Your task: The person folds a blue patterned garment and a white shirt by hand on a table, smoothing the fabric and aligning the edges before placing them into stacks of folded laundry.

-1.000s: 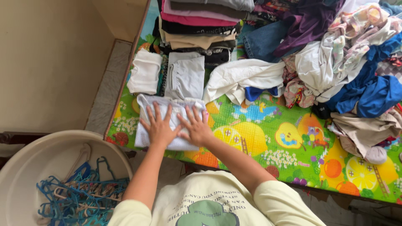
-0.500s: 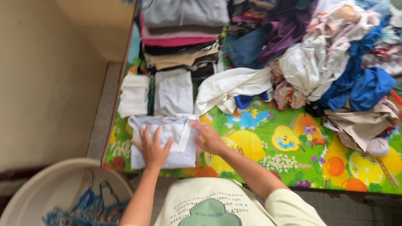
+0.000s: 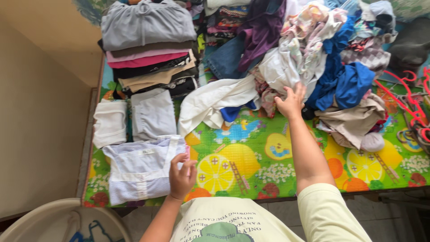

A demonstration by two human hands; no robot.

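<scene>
Left hand point(image 3: 181, 177): fingers curled on folded pale lilac shirt's point(image 3: 139, 168) edge, steadying it | Right hand point(image 3: 291, 102): fingers spread, reaching into heaped unfolded clothes point(image 3: 322, 54).

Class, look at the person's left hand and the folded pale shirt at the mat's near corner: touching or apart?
Touching. The head view shows the left hand with its fingers lying on the right edge of the folded pale shirt, no gap between.
</scene>
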